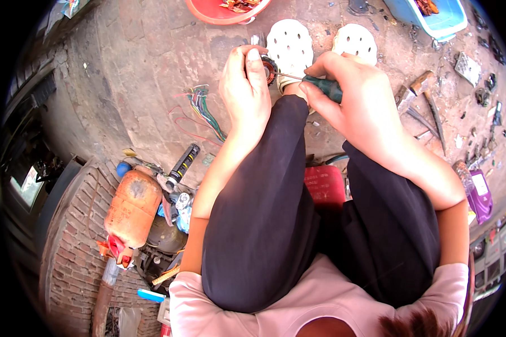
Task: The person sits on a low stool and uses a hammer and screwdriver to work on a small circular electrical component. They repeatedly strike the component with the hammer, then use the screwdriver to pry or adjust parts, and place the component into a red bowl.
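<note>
My left hand [244,87] is closed on a small dark ring wound with copper wire, a motor coil [270,70] by its look. Most of the coil is hidden behind the fingers. In my right hand [358,95] is a screwdriver [324,86], gripped by its dark green handle. Its thin metal shaft points left and its tip meets the coil. Both hands are in front of my knees, above the white clogs [290,42] on my feet.
A bundle of coloured wires [201,109] lies left of my left arm. Red [230,13] and blue [447,25] basins stand ahead. At right are a hammer [405,98] and scattered scraps. An orange gas cylinder [134,205] and a black tube [183,165] are at left, a red container [325,188] between my legs.
</note>
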`<state>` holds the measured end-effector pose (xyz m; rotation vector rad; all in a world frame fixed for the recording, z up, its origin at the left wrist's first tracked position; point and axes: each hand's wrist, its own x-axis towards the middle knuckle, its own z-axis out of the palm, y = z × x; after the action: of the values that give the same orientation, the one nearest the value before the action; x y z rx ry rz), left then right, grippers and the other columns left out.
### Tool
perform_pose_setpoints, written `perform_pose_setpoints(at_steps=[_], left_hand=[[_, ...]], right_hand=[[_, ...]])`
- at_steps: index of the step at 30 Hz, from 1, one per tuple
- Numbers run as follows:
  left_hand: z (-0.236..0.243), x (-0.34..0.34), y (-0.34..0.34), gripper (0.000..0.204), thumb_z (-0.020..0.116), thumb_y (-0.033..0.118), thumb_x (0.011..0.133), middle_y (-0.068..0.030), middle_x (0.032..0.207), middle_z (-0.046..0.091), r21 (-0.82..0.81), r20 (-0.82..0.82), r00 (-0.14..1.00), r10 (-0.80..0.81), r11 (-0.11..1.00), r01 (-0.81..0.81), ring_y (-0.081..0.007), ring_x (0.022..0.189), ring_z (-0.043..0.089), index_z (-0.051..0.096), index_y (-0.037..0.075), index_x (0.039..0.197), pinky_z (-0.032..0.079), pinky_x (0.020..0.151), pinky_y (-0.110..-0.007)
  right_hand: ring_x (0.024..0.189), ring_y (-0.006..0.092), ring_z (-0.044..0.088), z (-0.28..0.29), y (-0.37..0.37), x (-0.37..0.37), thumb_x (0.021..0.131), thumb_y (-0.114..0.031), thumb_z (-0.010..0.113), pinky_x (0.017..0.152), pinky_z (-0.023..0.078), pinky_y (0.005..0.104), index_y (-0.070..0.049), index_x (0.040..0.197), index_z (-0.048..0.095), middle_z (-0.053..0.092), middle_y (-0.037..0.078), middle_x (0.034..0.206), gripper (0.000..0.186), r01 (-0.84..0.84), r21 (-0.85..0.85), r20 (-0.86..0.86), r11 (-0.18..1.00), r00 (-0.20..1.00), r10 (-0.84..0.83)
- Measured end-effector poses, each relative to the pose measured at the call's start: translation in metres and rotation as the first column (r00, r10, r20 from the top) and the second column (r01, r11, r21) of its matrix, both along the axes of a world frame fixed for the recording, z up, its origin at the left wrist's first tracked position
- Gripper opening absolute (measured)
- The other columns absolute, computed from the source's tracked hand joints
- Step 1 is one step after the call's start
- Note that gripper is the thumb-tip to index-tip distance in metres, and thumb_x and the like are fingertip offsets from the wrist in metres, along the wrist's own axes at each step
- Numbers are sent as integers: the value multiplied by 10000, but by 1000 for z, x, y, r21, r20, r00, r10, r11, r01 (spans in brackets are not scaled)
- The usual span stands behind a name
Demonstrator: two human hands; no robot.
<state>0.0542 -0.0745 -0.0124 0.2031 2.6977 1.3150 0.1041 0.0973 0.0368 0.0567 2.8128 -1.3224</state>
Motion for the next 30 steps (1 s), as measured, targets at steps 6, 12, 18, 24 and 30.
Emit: perform_pose_setpoints(at_steps=[6, 12, 18, 24, 30], left_hand=[[4, 0, 3, 287, 437, 243, 1018, -20, 764, 560, 44, 69, 997, 37, 998, -40, -91, 681, 494, 611, 20, 963, 417, 624, -252], [5, -1, 4, 284, 437, 243, 1018, -15, 764, 558, 57, 91, 995, 34, 998, -40, -89, 681, 494, 605, 20, 963, 416, 619, -251], [1, 0, 2, 283, 430, 233, 1020, -17, 758, 556, 59, 82, 996, 29, 998, -33, -91, 682, 499, 600, 16, 956, 420, 620, -257], [1, -1, 3, 309, 411, 245, 1026, -24, 767, 556, 59, 41, 998, 44, 997, -47, -101, 696, 501, 599, 11, 952, 422, 634, -261], [-5, 0, -1, 340, 393, 261, 1031, -32, 764, 543, 62, 45, 986, 159, 985, -162, -110, 697, 488, 583, -1, 925, 420, 641, -261]], right_hand=[[712, 312, 618, 0, 5, 1, 741, -161, 735, 654, 491, 410, -48, 840, 600, 598, 112, 666, 202, -1, -29, -36, 1000, 999, 0], [731, 301, 611, 3, 5, -1, 736, -145, 734, 662, 487, 404, -52, 840, 596, 598, 105, 672, 197, -23, -21, -38, 999, 999, 23], [755, 288, 605, 1, 3, -1, 732, -147, 729, 673, 494, 395, -49, 835, 592, 603, 96, 695, 198, -56, 39, -73, 998, 996, 59], [761, 281, 606, 2, -2, -2, 746, -155, 719, 678, 512, 381, -46, 844, 595, 617, 97, 748, 192, -77, 100, -81, 992, 993, 85], [742, 351, 645, -10, -10, 5, 846, -205, 651, 648, 526, 434, -9, 873, 596, 636, 162, 756, 206, -121, -13, 118, 993, 985, 122]])
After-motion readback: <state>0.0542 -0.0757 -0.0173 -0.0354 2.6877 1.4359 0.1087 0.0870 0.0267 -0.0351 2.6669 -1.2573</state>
